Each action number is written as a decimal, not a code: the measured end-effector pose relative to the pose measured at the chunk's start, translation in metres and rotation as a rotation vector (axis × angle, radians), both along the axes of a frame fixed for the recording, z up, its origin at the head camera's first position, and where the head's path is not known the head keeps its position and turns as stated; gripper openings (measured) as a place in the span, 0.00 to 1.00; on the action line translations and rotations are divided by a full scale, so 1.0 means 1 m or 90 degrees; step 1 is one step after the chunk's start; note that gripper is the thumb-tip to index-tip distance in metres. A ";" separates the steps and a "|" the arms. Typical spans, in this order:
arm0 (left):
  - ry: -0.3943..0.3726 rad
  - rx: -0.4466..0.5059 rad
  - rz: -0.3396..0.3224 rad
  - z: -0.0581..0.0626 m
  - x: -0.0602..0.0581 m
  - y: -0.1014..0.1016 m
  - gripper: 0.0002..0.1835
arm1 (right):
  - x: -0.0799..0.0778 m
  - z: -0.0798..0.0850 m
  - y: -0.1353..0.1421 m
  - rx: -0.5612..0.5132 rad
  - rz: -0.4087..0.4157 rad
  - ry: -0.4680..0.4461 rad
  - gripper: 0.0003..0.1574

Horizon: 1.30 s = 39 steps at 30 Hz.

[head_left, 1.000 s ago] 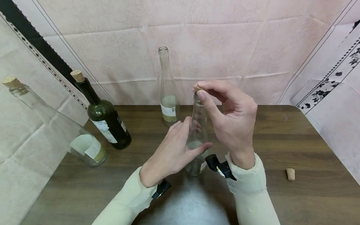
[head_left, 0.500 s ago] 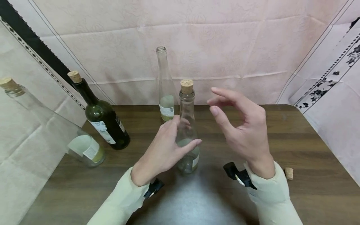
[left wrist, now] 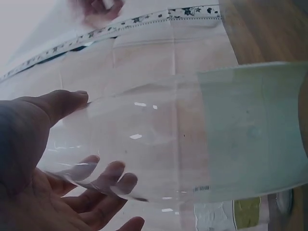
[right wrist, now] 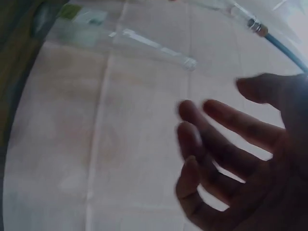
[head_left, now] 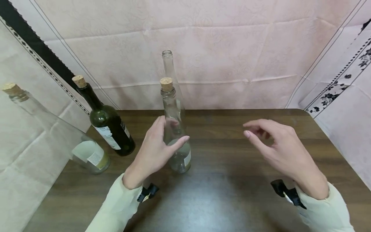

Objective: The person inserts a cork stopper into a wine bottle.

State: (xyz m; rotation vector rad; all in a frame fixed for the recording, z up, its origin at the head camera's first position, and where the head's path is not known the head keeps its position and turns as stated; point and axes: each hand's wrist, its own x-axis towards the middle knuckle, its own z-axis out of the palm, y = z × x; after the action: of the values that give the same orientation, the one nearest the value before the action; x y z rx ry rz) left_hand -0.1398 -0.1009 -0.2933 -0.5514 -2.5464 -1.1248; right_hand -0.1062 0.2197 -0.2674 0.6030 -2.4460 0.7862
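Observation:
My left hand (head_left: 152,149) grips a clear glass bottle (head_left: 180,156) around its body, thumb on the near side and fingers behind it. A pale cork (head_left: 166,84) sits in that bottle's mouth, standing well above the rim. In the left wrist view the bottle (left wrist: 154,139) fills the middle, its pale green label to the right. Away to the right, my right hand (head_left: 275,145) hovers over the table with loosely bent fingers, holding nothing. The right wrist view shows that hand's fingers (right wrist: 231,139) apart from each other.
Directly behind the held bottle stands an uncorked clear bottle (head_left: 168,64). At the left are a corked dark green bottle (head_left: 105,117) and a corked clear bottle (head_left: 90,153). All are on a wooden table (head_left: 220,193), with pale cloth (head_left: 226,58) hung behind.
My right hand has let go of the cork, leaving it in the bottle mouth, and moved right and down. My left hand has shifted left with the bottle. The loose cork at right is out of sight.

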 end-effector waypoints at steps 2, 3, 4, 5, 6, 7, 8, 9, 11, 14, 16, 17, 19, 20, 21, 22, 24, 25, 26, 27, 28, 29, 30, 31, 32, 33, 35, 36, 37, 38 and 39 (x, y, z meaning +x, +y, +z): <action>-0.001 0.002 0.014 0.000 -0.002 -0.005 0.28 | 0.002 -0.006 0.011 0.048 -0.023 -0.044 0.07; -0.003 0.002 0.022 0.000 -0.003 -0.008 0.27 | 0.002 -0.009 0.017 0.070 -0.033 -0.065 0.05; -0.007 0.002 0.030 0.000 -0.004 -0.011 0.27 | 0.003 -0.012 0.022 0.088 -0.041 -0.083 0.04; -0.011 0.001 0.039 0.000 -0.005 -0.014 0.28 | 0.004 -0.016 0.028 0.104 -0.050 -0.100 0.03; -0.016 0.000 0.046 0.000 -0.006 -0.017 0.28 | 0.004 -0.019 0.034 0.118 -0.058 -0.115 0.03; -0.020 0.000 0.052 0.000 -0.007 -0.020 0.28 | 0.004 -0.023 0.040 0.130 -0.064 -0.125 0.04; -0.023 0.000 0.059 0.000 -0.009 -0.023 0.28 | 0.003 -0.027 0.046 0.140 -0.071 -0.135 0.04; -0.024 0.002 0.065 0.000 -0.010 -0.026 0.28 | 0.003 -0.031 0.053 0.151 -0.080 -0.146 0.05; -0.023 0.006 0.078 0.000 -0.013 -0.031 0.29 | 0.001 -0.040 0.066 0.175 -0.094 -0.162 0.07; -0.023 0.015 0.096 -0.001 -0.016 -0.037 0.29 | 0.000 -0.054 0.084 0.209 -0.104 -0.216 0.10; -0.024 0.020 0.109 -0.002 -0.019 -0.041 0.29 | 0.000 -0.063 0.093 0.227 -0.112 -0.268 0.13; -0.026 0.023 0.114 -0.002 -0.020 -0.042 0.29 | 0.001 -0.067 0.098 0.235 -0.115 -0.299 0.15; -0.027 0.031 0.125 -0.002 -0.023 -0.045 0.29 | 0.002 -0.075 0.108 0.249 -0.126 -0.354 0.18; -0.027 0.035 0.129 -0.002 -0.025 -0.046 0.29 | 0.003 -0.080 0.113 0.258 -0.133 -0.379 0.21; -0.026 0.040 0.132 -0.002 -0.026 -0.047 0.30 | 0.003 -0.083 0.119 0.269 -0.142 -0.409 0.23; -0.027 0.044 0.135 -0.002 -0.028 -0.048 0.30 | 0.003 -0.087 0.125 0.277 -0.144 -0.443 0.26; -0.030 0.055 0.137 -0.003 -0.032 -0.049 0.33 | 0.002 -0.095 0.136 0.294 -0.143 -0.507 0.33; -0.030 0.062 0.138 -0.004 -0.034 -0.050 0.34 | 0.001 -0.098 0.141 0.303 -0.140 -0.535 0.37; -0.030 0.070 0.139 -0.004 -0.036 -0.051 0.35 | 0.000 -0.102 0.145 0.308 -0.138 -0.562 0.40; -0.029 0.078 0.141 -0.005 -0.038 -0.052 0.35 | 0.000 -0.105 0.148 0.312 -0.132 -0.585 0.42; -0.026 0.086 0.145 -0.006 -0.040 -0.052 0.35 | -0.001 -0.108 0.151 0.313 -0.127 -0.598 0.44; -0.023 0.095 0.151 -0.006 -0.043 -0.053 0.35 | -0.001 -0.111 0.152 0.308 -0.123 -0.603 0.44; -0.019 0.102 0.157 -0.006 -0.045 -0.053 0.35 | -0.002 -0.113 0.153 0.305 -0.119 -0.598 0.42; -0.013 0.108 0.164 -0.007 -0.048 -0.054 0.34 | -0.002 -0.114 0.154 0.305 -0.114 -0.593 0.40; -0.007 0.112 0.172 -0.007 -0.050 -0.054 0.34 | -0.003 -0.115 0.154 0.298 -0.111 -0.592 0.36; 0.000 0.116 0.180 -0.007 -0.052 -0.054 0.34 | -0.003 -0.116 0.154 0.295 -0.109 -0.586 0.31; 0.014 0.126 0.193 -0.008 -0.057 -0.053 0.33 | -0.004 -0.116 0.153 0.290 -0.108 -0.577 0.22; 0.021 0.130 0.200 -0.008 -0.059 -0.053 0.33 | -0.004 -0.115 0.153 0.292 -0.110 -0.571 0.18; 0.028 0.132 0.209 -0.009 -0.061 -0.052 0.33 | -0.004 -0.115 0.153 0.295 -0.113 -0.567 0.15; 0.036 0.135 0.217 -0.009 -0.063 -0.052 0.33 | -0.003 -0.114 0.153 0.295 -0.117 -0.560 0.12; 0.044 0.136 0.225 -0.009 -0.065 -0.051 0.32 | -0.002 -0.114 0.153 0.297 -0.117 -0.548 0.11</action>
State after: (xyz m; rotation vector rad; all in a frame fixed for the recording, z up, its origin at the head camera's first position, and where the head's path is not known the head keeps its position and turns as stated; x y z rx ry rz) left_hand -0.2049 -0.1523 -0.3027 -0.0802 -2.3057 -1.1987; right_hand -0.1084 0.3722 -0.3819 0.1834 -3.4637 0.4323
